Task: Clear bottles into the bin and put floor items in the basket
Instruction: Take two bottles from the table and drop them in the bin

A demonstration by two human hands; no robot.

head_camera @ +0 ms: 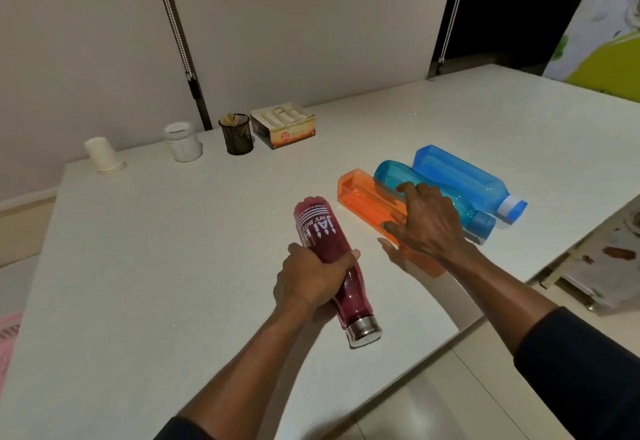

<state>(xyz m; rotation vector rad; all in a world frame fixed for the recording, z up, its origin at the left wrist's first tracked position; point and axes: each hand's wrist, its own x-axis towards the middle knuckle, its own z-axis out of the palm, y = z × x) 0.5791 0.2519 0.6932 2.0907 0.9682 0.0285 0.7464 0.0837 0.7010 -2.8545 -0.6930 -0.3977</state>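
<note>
A maroon bottle (320, 231) with white lettering and a silver cap lies on the white table (173, 249), cap toward me. My left hand (313, 276) is closed around its middle. To the right, three bottles lie side by side: an orange one (363, 197), a teal one (394, 172) and a light blue one (460, 176) with a white-and-blue cap. My right hand (426, 221) rests on top of the orange and teal bottles with fingers spread, covering their lower halves. No bin or basket is in view.
Along the table's far edge stand stacked white paper cups (104, 155), a white jar (181, 141), a black mesh holder (237, 134) and an open cardboard box (284, 124). A pink object (8, 342) shows at the left edge. The table's edge runs diagonally at lower right, with tiled floor below.
</note>
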